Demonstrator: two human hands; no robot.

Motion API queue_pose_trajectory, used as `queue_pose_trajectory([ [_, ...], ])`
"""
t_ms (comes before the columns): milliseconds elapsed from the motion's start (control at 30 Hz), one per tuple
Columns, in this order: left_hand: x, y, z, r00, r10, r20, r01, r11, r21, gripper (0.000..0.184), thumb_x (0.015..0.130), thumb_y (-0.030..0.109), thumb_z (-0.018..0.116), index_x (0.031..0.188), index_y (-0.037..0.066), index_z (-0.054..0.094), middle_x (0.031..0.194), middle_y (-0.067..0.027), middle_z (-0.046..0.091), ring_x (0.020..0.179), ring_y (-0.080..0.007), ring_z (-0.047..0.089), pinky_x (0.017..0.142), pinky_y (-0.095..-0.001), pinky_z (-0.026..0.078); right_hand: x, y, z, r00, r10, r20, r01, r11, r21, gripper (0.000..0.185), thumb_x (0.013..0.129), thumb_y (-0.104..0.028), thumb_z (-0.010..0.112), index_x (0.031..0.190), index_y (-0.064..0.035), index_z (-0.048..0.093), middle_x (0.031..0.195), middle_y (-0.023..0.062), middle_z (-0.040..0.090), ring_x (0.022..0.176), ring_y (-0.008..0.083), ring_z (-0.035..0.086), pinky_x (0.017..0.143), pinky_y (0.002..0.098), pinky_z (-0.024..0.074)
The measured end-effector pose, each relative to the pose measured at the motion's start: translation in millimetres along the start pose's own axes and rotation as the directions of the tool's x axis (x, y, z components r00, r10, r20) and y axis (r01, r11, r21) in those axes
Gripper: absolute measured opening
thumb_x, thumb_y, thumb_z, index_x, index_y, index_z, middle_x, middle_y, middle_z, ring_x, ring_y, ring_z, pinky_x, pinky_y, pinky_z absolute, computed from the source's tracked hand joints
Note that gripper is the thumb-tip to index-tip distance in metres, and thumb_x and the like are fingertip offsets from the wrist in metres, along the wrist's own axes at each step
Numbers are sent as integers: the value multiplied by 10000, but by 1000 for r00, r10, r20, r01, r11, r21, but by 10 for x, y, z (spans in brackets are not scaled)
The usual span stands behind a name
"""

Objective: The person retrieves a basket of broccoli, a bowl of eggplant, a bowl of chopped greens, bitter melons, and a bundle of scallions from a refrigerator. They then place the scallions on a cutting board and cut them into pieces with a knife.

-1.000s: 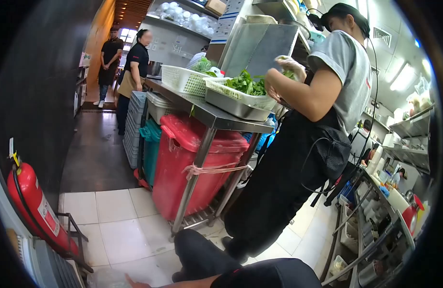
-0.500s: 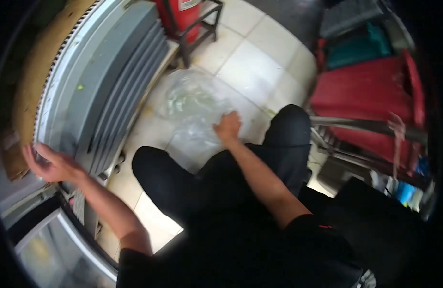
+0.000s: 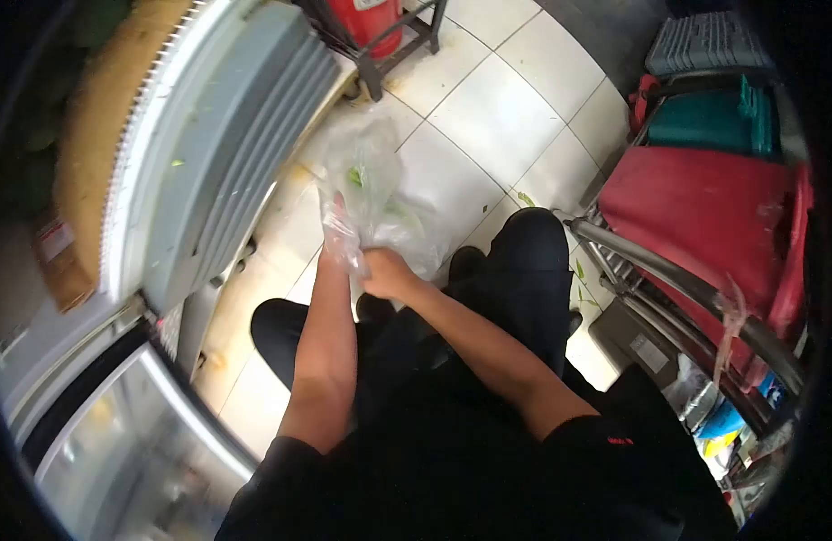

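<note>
The clear plastic bag (image 3: 375, 149) lies crumpled on the tiled floor (image 3: 497, 113), its near end raised and gathered. It looks very light, thin and limp, so it likely clings, slides on itself and could tear under a hard pull. A bunched fold at the near end seems the surest place to take hold; a single smooth layer would probably slip. A green leaf (image 3: 354, 177) shows at the film; whether inside or on top, I cannot tell. The right hand (image 3: 387, 273) is curled around the near edge. The left hand (image 3: 337, 225) is veiled by plastic, apparently inside; I cannot tell whether it grasps. Farther out stand a grey panelled unit (image 3: 235, 135) and a red bin (image 3: 695, 216).
</note>
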State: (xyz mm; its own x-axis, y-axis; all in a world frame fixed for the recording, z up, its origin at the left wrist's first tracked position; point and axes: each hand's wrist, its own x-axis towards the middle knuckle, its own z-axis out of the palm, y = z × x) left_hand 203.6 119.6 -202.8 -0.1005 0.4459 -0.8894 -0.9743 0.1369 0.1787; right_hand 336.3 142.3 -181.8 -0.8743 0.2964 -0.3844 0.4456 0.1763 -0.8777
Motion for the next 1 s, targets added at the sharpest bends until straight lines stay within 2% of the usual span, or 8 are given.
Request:
queue_pose_trajectory([
  [167,-1393,-6,-86,998,16,66,-14,999,-30,325,862,154,634,1166,45,599,1023,-115,663,846,-227,659,741,-364,560,-1018,-1439,-314,936,-256,241,287,953,-102,170,707,-139,673,735,16,608,770,211,582,803,399,587,748,447,469],
  [367,-3683,348,473,897,353,267,-440,650,619,302,797,36,639,1099,31,636,971,-62,669,825,-152,627,775,-310,525,-1568,-3585,-1507,776,-483,-405,313,853,-418,702,533,-114,818,1180,-29,559,1354,209,461,1229,332,478,1011,392,392],
  [500,-4818,300,706,660,528,534,-751,470,463,300,690,101,651,979,22,668,956,-61,679,886,-145,608,801,-315,500,-1598,-3915,-1334,814,-423,399,354,905,237,946,584,-209,844,1378,4,375,1369,185,465,1264,307,450,1062,374,352],
  [600,-4652,-159,162,606,757,243,-764,470,442,298,635,51,624,926,-5,663,852,-63,686,792,-148,613,780,-330,505,-2109,-4639,-1027,920,-135,368,23,956,293,696,691,-136,771,1307,-27,466,1217,143,582,1138,229,543,972,356,439],
  [667,-5717,-313,607,183,974,131,-752,53,656,564,587,-5,570,1150,30,588,1078,-126,642,975,-213,593,873,-346,473,-2227,-4710,-696,848,-424,318,365,902,231,480,735,-129,729,1178,-33,570,1072,86,637,956,197,614,828,341,507],
  [767,-6223,-956,491,223,854,-470,-691,479,542,610,719,123,655,1306,104,489,1162,-163,584,1079,-304,560,950,-369,427,-2258,-4263,-211,766,-305,566,307,947,94,161,866,-93,595,1015,-49,638,886,46,651,719,98,599,574,238,488],
  [867,-6639,-1810,335,-195,913,-359,-388,264,883,613,765,154,666,1341,120,461,1267,-209,495,1178,-365,481,1001,-368,387,-2764,-4552,138,627,-54,777,-115,980,161,299,883,-139,601,1169,-59,571,1079,71,621,920,163,615,776,329,524],
  [1000,-7147,-2504,469,-203,872,-445,-546,276,791,650,737,124,676,1351,127,464,1355,-253,390,1243,-393,409,1042,-371,350,-3283,-4672,596,298,194,934,-457,889,-39,472,865,-162,634,1302,-76,475,1263,68,546,1165,217,527,993,396,440],
])
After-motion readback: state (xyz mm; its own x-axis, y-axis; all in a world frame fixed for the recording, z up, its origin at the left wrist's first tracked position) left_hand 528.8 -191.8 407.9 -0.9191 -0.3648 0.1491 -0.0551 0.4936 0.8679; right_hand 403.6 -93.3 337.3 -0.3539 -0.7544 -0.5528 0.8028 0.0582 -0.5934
